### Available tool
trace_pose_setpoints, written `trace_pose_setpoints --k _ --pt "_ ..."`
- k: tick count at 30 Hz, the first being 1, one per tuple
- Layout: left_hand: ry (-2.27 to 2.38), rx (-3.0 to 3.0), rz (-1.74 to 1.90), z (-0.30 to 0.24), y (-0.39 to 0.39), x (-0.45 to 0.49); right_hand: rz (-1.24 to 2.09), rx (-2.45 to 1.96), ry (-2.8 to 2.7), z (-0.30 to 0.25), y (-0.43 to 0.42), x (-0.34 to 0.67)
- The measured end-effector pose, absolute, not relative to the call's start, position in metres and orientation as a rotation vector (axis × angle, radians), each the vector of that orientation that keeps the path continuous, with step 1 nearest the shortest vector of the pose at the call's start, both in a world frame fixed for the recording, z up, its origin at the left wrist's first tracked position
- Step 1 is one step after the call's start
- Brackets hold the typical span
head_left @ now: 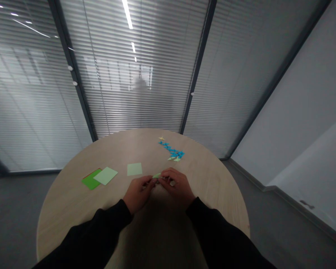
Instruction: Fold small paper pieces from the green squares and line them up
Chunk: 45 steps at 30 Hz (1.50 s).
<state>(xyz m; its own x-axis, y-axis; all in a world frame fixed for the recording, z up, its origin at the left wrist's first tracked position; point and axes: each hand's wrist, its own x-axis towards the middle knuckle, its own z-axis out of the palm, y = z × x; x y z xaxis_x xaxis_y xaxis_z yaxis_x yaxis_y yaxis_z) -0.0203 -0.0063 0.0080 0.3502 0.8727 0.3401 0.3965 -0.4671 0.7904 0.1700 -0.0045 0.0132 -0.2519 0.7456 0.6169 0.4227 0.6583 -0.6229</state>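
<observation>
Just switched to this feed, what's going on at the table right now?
A person's left hand and right hand hold a small pale green paper piece between them, above a round wooden table. To the left, a green sheet lies partly under a pale green sheet, with another pale green sheet apart from them. Farther off lies a row of small blue paper pieces, with a small yellow star beyond it.
</observation>
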Motion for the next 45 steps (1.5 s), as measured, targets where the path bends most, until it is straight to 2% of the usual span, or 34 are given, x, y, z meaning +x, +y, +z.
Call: trace_pose_setpoints --k 8,17,45 --pt "1.1 2.024 1.047 0.0084 -0.0057 -0.019 0.483 -0.89 -1.907 0.0146 -0.0054 0.17" --pt "1.096 2.012 1.06 0.0098 -0.0065 -0.0192 0.336 -0.881 -1.948 0.0172 -0.0093 0.1681" --pt "1.164 1.921 1.173 0.0117 -0.0077 -0.0187 0.323 -0.944 -1.91 0.0137 -0.0089 0.1662"
